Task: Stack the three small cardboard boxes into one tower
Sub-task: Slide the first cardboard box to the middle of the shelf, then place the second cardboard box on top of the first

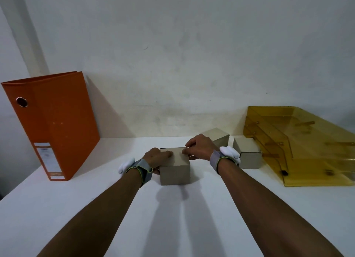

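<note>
Three small grey-brown cardboard boxes stand on the white table. The nearest box (174, 171) sits in the middle, and both my hands grip it. My left hand (156, 157) holds its left side with fingers on the top. My right hand (198, 147) clasps its right side and top edge. A second box (218, 135) lies behind my right hand near the wall, partly hidden. The third box (248, 154) stands to the right, beside my right wrist.
An orange lever-arch binder (55, 122) stands upright at the back left. A yellow see-through stacked letter tray (305, 147) fills the right side, close to the third box. The white wall runs just behind the boxes.
</note>
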The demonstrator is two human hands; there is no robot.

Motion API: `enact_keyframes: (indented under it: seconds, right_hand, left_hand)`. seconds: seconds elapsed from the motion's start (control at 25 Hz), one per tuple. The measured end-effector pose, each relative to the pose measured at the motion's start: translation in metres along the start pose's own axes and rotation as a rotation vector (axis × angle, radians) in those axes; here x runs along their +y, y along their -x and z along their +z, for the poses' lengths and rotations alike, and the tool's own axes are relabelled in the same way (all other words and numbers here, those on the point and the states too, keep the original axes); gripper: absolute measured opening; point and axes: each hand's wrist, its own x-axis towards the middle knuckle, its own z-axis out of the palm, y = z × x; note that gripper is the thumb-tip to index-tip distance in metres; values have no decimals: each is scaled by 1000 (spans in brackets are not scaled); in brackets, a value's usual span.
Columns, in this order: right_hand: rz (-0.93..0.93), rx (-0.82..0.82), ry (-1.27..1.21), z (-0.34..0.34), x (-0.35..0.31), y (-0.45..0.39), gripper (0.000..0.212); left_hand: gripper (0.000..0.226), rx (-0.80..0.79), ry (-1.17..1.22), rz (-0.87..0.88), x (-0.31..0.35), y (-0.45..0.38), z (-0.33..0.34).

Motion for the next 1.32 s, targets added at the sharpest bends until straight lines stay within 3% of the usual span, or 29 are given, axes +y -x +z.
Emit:
enact_keyframes:
  seconds: [0.28,0.52,0.88,1.08,1.32]
  right_hand:
    - [16,-24,21,-1,6,2,36]
    - [-51,43,174,-20,4,-4,35]
    - [-94,189,481,-75,17,-39,35]
    - [-21,231,564,-103,44,-78,41]
    - [69,204,642,-117,76,-119,54]
  left_hand:
    - [53,23,-100,21,-3,-6,2]
    - [80,162,-326,131,7,-17,-7]
    - [65,244,-415,332,53,-41,20]
    - [60,193,-418,346,87,-73,56]
    - [42,-5,-234,163,111,-109,101]
